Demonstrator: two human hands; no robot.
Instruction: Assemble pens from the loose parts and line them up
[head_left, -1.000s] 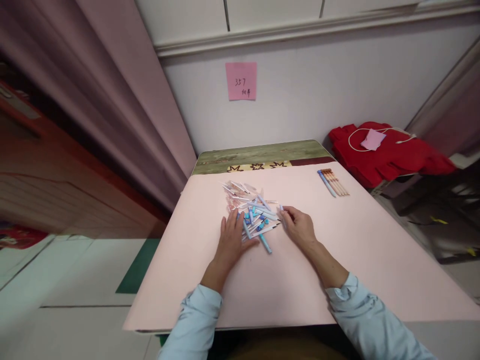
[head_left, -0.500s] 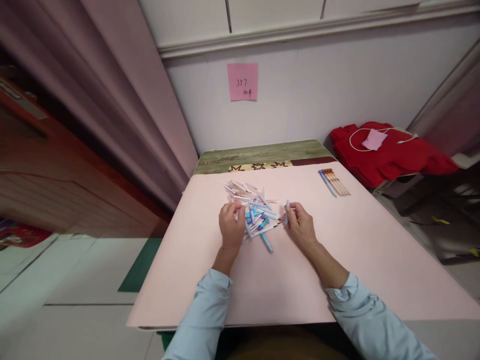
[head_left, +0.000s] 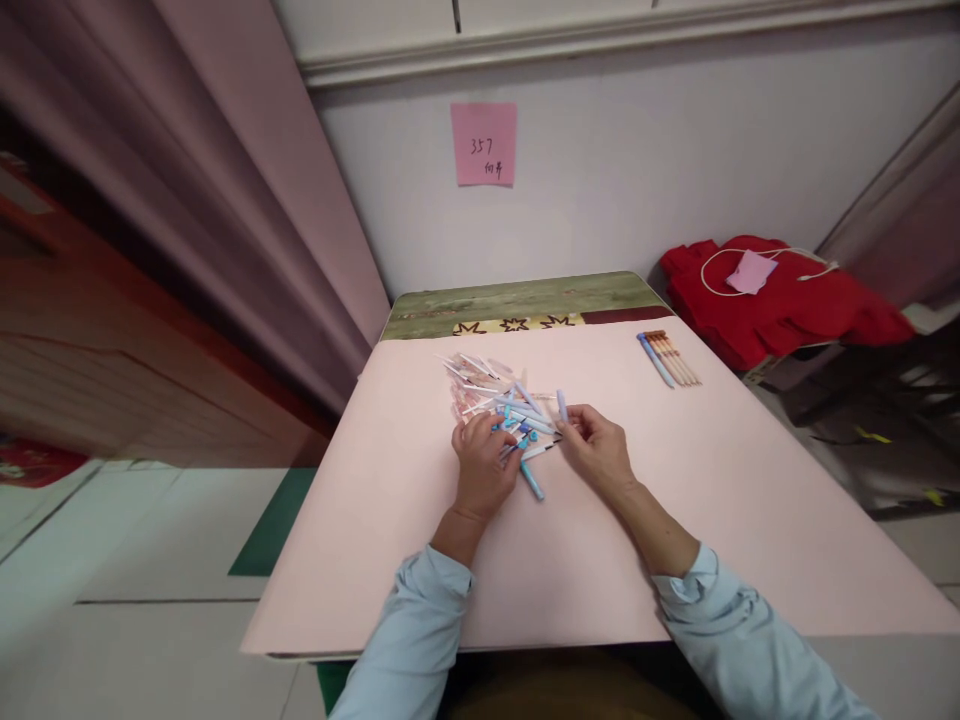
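A pile of pen parts [head_left: 536, 425] lies mid-table: light blue and lilac barrels, small bright blue caps and thin white refills with dark tips. My left hand [head_left: 484, 462] reaches over its near left side, fingers bent and spread among the blue pieces, thumb apart from the index finger. In my right hand [head_left: 598, 448], at the pile's right edge, a short lilac pen barrel [head_left: 562, 405] stands nearly upright between thumb and fingers. A turquoise barrel [head_left: 532, 482] sticks out of the pile's near side, just right of my left hand.
Several pens [head_left: 670, 360], one blue and the others beige with brown ends, lie side by side at the far right of the pink-covered table [head_left: 585, 570]. Behind them, red cloth [head_left: 795, 310] carries a white cable and pink notes. A pink note [head_left: 484, 145] hangs on the wall.
My left hand has moved right and down onto the blue pieces, its fingers spreading. My right hand has shifted slightly left with the lilac barrel. The view has tilted down a little.
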